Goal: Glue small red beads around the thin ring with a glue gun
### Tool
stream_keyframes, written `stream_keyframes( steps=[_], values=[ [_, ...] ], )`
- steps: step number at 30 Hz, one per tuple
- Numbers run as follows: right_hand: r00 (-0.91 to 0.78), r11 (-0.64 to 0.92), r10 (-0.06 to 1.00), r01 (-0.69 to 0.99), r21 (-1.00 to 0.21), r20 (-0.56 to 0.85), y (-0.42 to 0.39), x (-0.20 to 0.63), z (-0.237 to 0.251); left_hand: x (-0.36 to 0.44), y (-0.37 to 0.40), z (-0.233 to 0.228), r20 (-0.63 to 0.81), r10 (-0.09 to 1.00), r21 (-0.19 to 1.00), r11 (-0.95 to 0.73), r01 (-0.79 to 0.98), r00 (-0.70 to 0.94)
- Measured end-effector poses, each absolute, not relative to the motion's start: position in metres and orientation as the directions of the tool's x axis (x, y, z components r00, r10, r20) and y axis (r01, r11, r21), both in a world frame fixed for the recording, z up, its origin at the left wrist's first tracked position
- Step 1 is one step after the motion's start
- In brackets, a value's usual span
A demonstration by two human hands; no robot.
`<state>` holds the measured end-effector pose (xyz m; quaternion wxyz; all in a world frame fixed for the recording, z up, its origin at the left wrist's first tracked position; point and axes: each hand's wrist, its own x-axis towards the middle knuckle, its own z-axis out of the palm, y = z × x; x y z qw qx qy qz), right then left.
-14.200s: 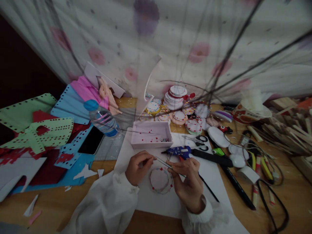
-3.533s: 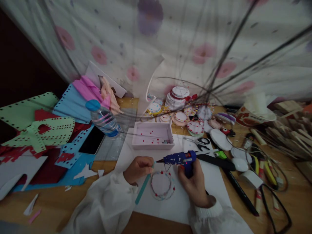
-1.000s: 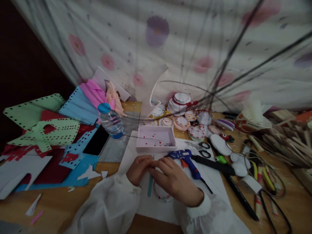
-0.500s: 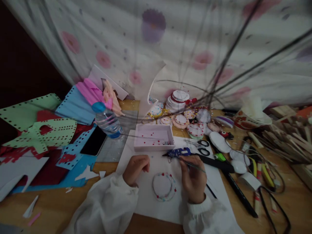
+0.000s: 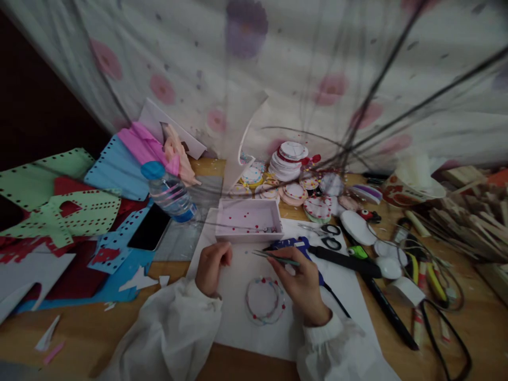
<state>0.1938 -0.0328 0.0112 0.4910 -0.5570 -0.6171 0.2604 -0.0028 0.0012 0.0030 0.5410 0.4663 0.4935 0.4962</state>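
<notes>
On the white sheet (image 5: 246,328) at the near edge of the bench (image 5: 468,323), work centres on a small round disc (image 5: 265,300), pale, its rim studded with tiny red and light beads. Right hand (image 5: 302,286) holds thin metal tweezers (image 5: 273,257) in a pinch grip, thumb and forefinger closed on the shaft, tips pointing left above the disc. Whether the tips carry a bead I cannot tell; too small, too dim. Left hand (image 5: 211,267) rests loosely curled on the sheet just left of the disc, grip closed on nothing that I can see.

My reading: bead-placing step, rim partly filled. Next move likely calls for a steady, fine approach with the tweezer tips, and the left hand bracing the disc.

Shallow pink tray (image 5: 249,219) just beyond the hands, scattered red beads inside, hard plastic look. Blue glue gun (image 5: 296,245) lies beside the right hand, behind the tweezers. Stacked finished discs (image 5: 291,159) further back. Punched foam sheets (image 5: 67,211), matte, soft-edged, at far left.
</notes>
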Motion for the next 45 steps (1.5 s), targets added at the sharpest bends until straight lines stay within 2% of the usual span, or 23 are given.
stream_keyframes(
  steps=[3,8,22,25,30,32,34,36,38,41,45],
  values=[
    [0.018,0.251,0.955,0.475,-0.843,0.294,-0.022,0.191,0.014,-0.002,0.002,0.004,-0.100,0.995,0.988,0.098,-0.117,-0.012],
    [-0.106,0.300,0.953,0.477,-0.826,0.285,-0.014,0.184,0.018,-0.002,0.002,0.004,-0.136,0.990,0.986,0.138,-0.096,0.031],
    [-0.128,0.322,0.944,0.547,-0.773,0.302,-0.015,0.180,0.009,-0.003,0.001,0.001,-0.135,0.990,0.983,0.138,-0.118,0.040],
    [-0.095,0.340,0.934,0.528,-0.779,0.343,-0.018,0.181,0.013,-0.003,0.000,0.001,-0.141,0.989,0.982,0.144,-0.119,0.036],
    [0.101,0.337,0.902,0.439,-0.833,0.419,-0.029,0.193,0.034,-0.002,0.001,0.005,-0.112,0.993,0.991,0.114,-0.076,0.025],
    [0.184,0.358,0.873,0.389,-0.849,0.452,-0.036,0.201,0.037,-0.006,0.002,0.010,-0.100,0.990,0.995,0.102,-0.010,0.098],
    [0.250,0.372,0.853,0.324,-0.870,0.457,-0.044,0.207,0.034,-0.012,0.004,0.016,-0.110,0.942,0.992,0.085,0.090,0.318],
    [0.290,0.375,0.844,0.283,-0.883,0.452,-0.052,0.209,0.028,-0.019,0.004,0.021,-0.143,0.809,0.981,0.039,0.192,0.570],
    [0.301,0.389,0.834,0.275,-0.879,0.463,-0.057,0.210,0.022,-0.023,0.004,0.023,-0.172,0.689,0.967,-0.019,0.255,0.704],
    [0.270,0.419,0.830,0.275,-0.865,0.488,-0.058,0.209,0.017,-0.024,0.003,0.021,-0.193,0.627,0.948,-0.079,0.308,0.755],
    [0.248,0.419,0.850,0.219,-0.881,0.465,-0.057,0.211,0.017,-0.018,0.002,0.017,-0.186,0.666,0.937,-0.101,0.334,0.722]
  ],
)
